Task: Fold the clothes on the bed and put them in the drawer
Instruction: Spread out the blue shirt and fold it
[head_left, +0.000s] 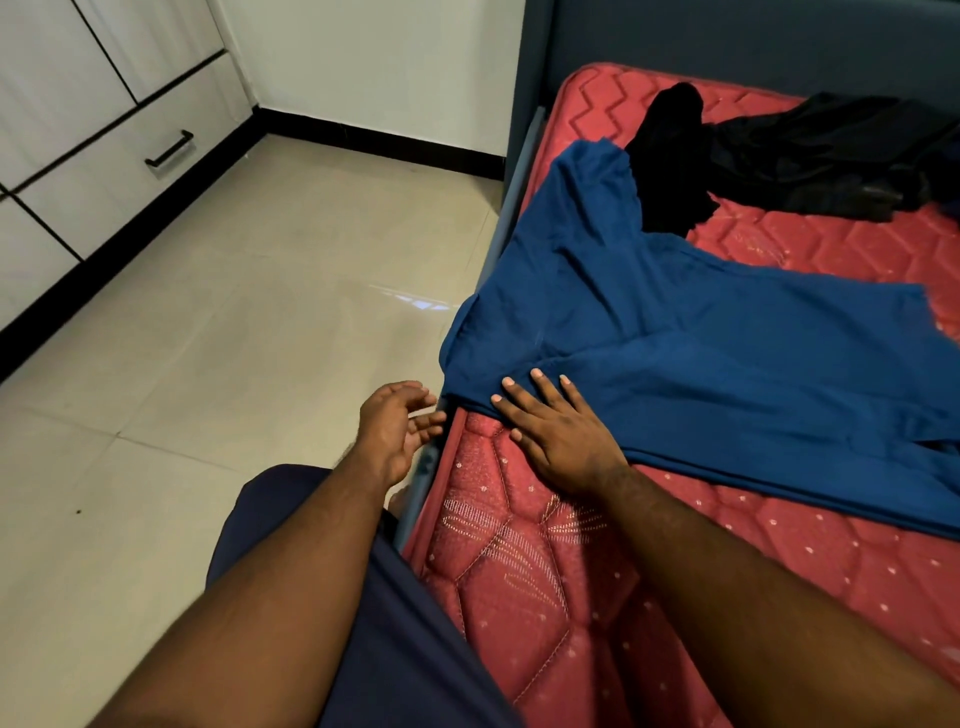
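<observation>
Right hand flat, fingers straight, pressing blue shirt on bed; left hand loosely open (holding nothing) beside the bed edge.

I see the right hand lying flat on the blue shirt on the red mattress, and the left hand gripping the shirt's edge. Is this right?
Not quite. In the head view the left hand grips nothing; it hovers open beside the bed edge. The right hand does lie flat on the blue shirt on the red mattress.
</observation>
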